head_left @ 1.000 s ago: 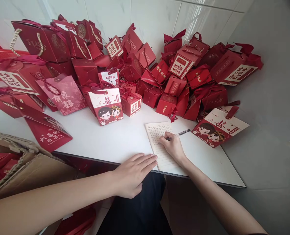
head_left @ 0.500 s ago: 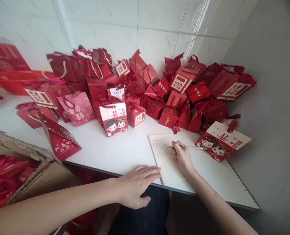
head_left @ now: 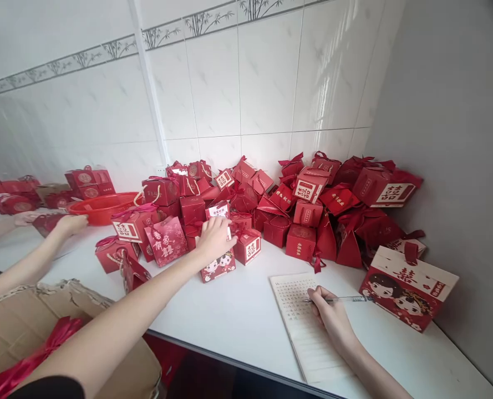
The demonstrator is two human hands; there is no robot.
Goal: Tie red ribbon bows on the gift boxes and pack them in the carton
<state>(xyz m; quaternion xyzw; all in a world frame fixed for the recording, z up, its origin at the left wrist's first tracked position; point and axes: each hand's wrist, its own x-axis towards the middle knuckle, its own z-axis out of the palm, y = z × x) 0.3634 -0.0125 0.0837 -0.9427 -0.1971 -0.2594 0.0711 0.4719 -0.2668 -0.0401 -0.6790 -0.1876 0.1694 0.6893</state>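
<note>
White glazed tile wall (head_left: 267, 83) fills most of the top of my frame, dark bamboo border strip running across the upper left. White table (head_left: 238, 316) spans the width below it. Heap of red gift boxes (head_left: 300, 238) sits on the table against the wall, centre to right of frame. Open cardboard carton (head_left: 9, 316) lower left, red ribbon (head_left: 59, 341) in it. Orange-red basin (head_left: 105, 209) on the table, left of frame.

Lower right: notebook (head_left: 300, 343) open flat near the table edge, upper lines filled with handwriting. Cartoon-couple box (head_left: 404, 299) right of it, tilted. I see a second, smaller-looking couple-print box (head_left: 217, 271) at centre, front of the heap.

Left hand (head_left: 215, 241) is over the top of that centre box, fingers bent down across it; I can't tell if it's gripping. Right hand (head_left: 329, 313) rests on the notebook, fingers closed round a clear pen (head_left: 360, 299), tip at the written lines. Can't confirm tip contact. Far left: co-worker's hand (head_left: 74, 224) at a dark red box (head_left: 46, 223).
</note>
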